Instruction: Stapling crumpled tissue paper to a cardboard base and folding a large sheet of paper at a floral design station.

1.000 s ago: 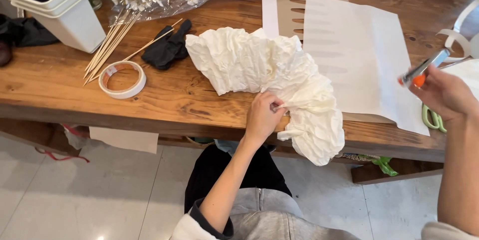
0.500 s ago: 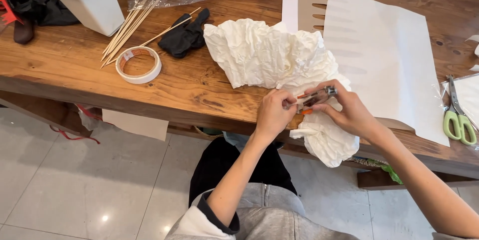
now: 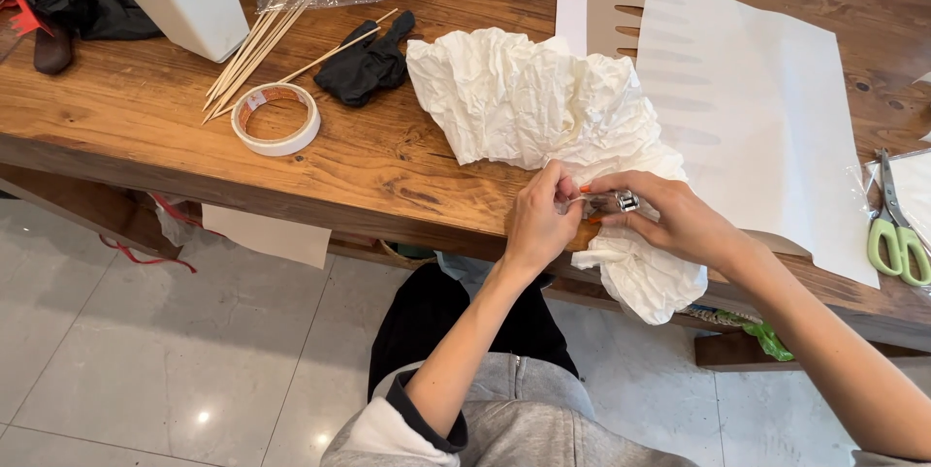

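Your left hand [image 3: 539, 220] pinches the gathered edge of the crumpled white paper fan [image 3: 543, 108] at the bench [image 3: 145, 152] front. Your right hand [image 3: 679, 220] closes a small metal stapler [image 3: 609, 203] on those pleats. The pleating looks finished; fastening appears underway.

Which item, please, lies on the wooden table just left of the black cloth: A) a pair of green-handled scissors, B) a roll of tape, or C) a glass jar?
B: the roll of tape lies flat on the table just left of the black cloth, while the scissors sit at the far right edge.
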